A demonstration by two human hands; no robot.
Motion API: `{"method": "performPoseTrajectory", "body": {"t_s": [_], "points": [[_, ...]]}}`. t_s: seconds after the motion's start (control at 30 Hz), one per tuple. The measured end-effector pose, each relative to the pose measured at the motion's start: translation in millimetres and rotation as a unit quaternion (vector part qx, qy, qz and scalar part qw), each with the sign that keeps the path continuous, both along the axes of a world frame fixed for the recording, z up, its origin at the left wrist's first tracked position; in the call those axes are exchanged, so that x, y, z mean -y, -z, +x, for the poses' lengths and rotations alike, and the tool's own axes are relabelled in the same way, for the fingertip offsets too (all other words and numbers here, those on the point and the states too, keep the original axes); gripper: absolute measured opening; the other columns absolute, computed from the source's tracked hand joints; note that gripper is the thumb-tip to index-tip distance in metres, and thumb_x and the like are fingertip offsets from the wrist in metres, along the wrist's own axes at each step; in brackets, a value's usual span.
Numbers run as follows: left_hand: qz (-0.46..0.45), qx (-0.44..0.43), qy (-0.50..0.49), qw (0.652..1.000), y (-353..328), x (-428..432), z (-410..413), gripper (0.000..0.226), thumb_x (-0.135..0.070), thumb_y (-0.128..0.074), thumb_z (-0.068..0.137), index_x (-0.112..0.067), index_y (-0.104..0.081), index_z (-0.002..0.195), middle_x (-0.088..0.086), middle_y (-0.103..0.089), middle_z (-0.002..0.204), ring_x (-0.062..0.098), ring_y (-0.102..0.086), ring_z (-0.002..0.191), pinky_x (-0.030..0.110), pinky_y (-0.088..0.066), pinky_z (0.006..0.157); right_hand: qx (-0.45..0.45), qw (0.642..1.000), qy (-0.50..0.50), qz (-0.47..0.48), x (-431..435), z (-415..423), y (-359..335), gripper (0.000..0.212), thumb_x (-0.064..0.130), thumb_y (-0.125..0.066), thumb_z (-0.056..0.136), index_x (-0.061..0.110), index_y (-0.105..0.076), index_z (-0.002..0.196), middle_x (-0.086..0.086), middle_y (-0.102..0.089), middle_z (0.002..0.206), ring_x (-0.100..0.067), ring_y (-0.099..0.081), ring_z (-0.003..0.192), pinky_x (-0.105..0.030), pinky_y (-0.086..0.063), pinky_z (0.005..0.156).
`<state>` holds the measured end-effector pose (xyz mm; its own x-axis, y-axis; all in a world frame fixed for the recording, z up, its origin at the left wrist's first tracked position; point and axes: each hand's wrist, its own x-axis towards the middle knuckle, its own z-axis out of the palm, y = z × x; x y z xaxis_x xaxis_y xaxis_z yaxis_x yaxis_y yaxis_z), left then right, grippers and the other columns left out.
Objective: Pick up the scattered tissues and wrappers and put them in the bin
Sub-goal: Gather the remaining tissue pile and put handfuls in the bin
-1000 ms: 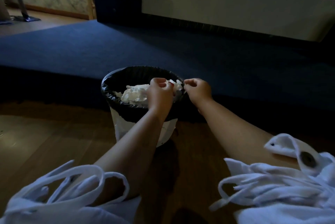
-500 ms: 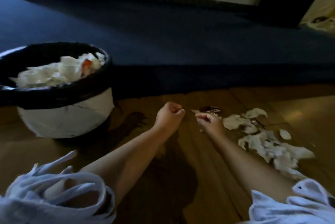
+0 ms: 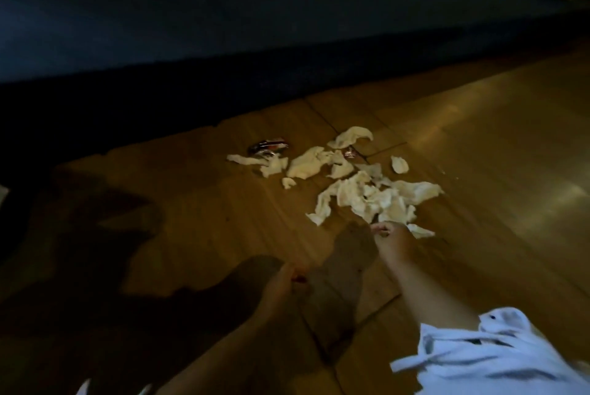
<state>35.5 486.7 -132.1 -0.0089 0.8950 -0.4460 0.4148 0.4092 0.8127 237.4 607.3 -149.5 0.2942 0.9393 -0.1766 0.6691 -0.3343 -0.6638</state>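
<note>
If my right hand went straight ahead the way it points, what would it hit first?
Probably the large clump of tissues just ahead of the right hand; they look nearly touching.

Right hand [image 3: 391, 236] extended forward and down, forearm bare, white sleeve [image 3: 498, 353] bunched near the elbow. Fingers curled downward; blur hides whether they pinch anything. Left hand [image 3: 285, 279] nearer to me, in deep shadow, forearm bare; finger pose not resolvable.
</note>
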Motion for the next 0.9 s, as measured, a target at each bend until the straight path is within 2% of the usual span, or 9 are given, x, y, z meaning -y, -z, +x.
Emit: {"method": "performPoseTrajectory", "body": {"t_s": [0.1, 0.2, 0.3, 0.4, 0.47, 0.57, 0.7, 0.8, 0.9], "points": [[0.034, -0.040, 0.047, 0.998, 13.9, -9.4, 19.0, 0.031, -0.018, -0.055, 0.092, -0.007, -0.052, 0.120, 0.007, -0.058, 0.120, 0.004, -0.050, 0.092, 0.005, -0.039, 0.064, 0.128, 0.989, -0.073, 0.023, -23.3, 36.9, 15.0, 0.033, -0.005, -0.060, 0.080, 0.003, -0.066, 0.111, -0.017, -0.047, 0.136, -0.030, -0.045, 0.126, -0.030, -0.040, 0.099], [0.045, -0.064, 0.049, 0.996, 17.9, -36.3, 30.7, 0.035, -0.021, -0.057, 0.090, -0.014, -0.049, 0.123, -0.003, -0.054, 0.118, 0.005, -0.051, 0.102, 0.013, -0.038, 0.080, 0.161, 0.978, -0.128, -0.021, -42.2, 61.6, 24.9, 0.051, 0.005, -0.066, 0.081, 0.010, -0.053, 0.130, -0.011, -0.028, 0.151, -0.027, -0.026, 0.141, -0.036, -0.031, 0.112], [0.041, -0.052, 0.035, 0.997, 14.3, -68.9, 38.4, 0.039, -0.014, -0.057, 0.089, -0.015, -0.048, 0.127, 0.004, -0.053, 0.128, 0.018, -0.054, 0.115, 0.027, -0.044, 0.099, 0.145, 0.975, -0.161, -0.047, -44.7, 71.2, 34.6, 0.045, 0.004, -0.059, 0.087, 0.007, -0.051, 0.131, -0.011, -0.033, 0.150, -0.027, -0.030, 0.139, -0.035, -0.031, 0.112], [0.075, -0.107, 0.036, 0.991, 4.2, -101.3, 46.3, 0.043, -0.015, -0.056, 0.090, -0.016, -0.044, 0.131, 0.006, -0.047, 0.135, 0.021, -0.051, 0.119, 0.026, -0.045, 0.095, 0.117, 0.981, -0.152, -0.024, -30.2, 73.6, 43.4, 0.031, 0.001, -0.053, 0.089, 0.002, -0.059, 0.119, -0.016, -0.052, 0.131, -0.029, -0.048, 0.124, -0.029, -0.038, 0.097], [0.089, -0.123, 0.029, 0.988, 2.1, -123.1, 52.8, 0.049, -0.016, -0.056, 0.091, -0.018, -0.038, 0.136, 0.008, -0.038, 0.143, 0.023, -0.044, 0.127, 0.022, -0.041, 0.090, 0.058, 0.986, -0.157, -0.011, -15.7, 73.2, 46.9, 0.022, 0.002, -0.055, 0.088, -0.001, -0.063, 0.108, -0.016, -0.058, 0.119, -0.029, -0.054, 0.113, -0.022, -0.034, 0.085], [0.059, -0.136, 0.039, 0.988, 8.5, -154.9, 67.6, 0.065, -0.023, -0.055, 0.092, -0.031, -0.020, 0.146, 0.008, -0.011, 0.156, 0.034, -0.021, 0.141, 0.040, -0.037, 0.105, 0.003, 0.985, -0.172, 0.027, 2.4, 71.3, 49.4, 0.021, 0.007, -0.062, 0.084, 0.001, -0.066, 0.103, -0.016, -0.062, 0.111, -0.024, -0.058, 0.105, -0.021, -0.036, 0.086], [0.033, -0.268, 0.185, 0.945, 16.5, -184.2, 94.1, 0.076, -0.031, -0.050, 0.094, -0.049, 0.005, 0.143, -0.004, 0.025, 0.155, 0.040, 0.018, 0.142, 0.061, -0.007, 0.115, -0.070, 0.992, -0.086, 0.057, -4.3, 82.4, 38.7, 0.029, 0.014, -0.055, 0.090, 0.009, -0.059, 0.119, -0.009, -0.060, 0.120, -0.014, -0.055, 0.108, -0.025, -0.038, 0.088], [0.012, -0.313, 0.241, 0.919, 28.2, -189.7, 102.8, 0.069, -0.050, -0.042, 0.092, -0.047, 0.003, 0.144, -0.006, 0.016, 0.157, 0.041, 0.015, 0.142, 0.061, -0.010, 0.114, -0.091, 0.993, 0.048, 0.057, -27.0, 93.6, 26.8, 0.037, 0.016, -0.054, 0.092, 0.015, -0.052, 0.129, -0.004, -0.057, 0.128, -0.019, -0.055, 0.114, -0.025, -0.040, 0.084], [0.047, -0.306, 0.196, 0.931, 36.3, -180.6, 99.8, 0.053, -0.044, -0.045, 0.093, -0.031, -0.031, 0.143, 0.001, -0.018, 0.155, 0.032, -0.008, 0.144, 0.050, -0.024, 0.115, -0.069, 0.992, 0.073, 0.081, -54.9, 96.2, 20.7, 0.030, 0.012, -0.050, 0.093, 0.016, -0.059, 0.122, -0.006, -0.061, 0.126, -0.010, -0.057, 0.093, -0.018, -0.041, 0.070]]}}
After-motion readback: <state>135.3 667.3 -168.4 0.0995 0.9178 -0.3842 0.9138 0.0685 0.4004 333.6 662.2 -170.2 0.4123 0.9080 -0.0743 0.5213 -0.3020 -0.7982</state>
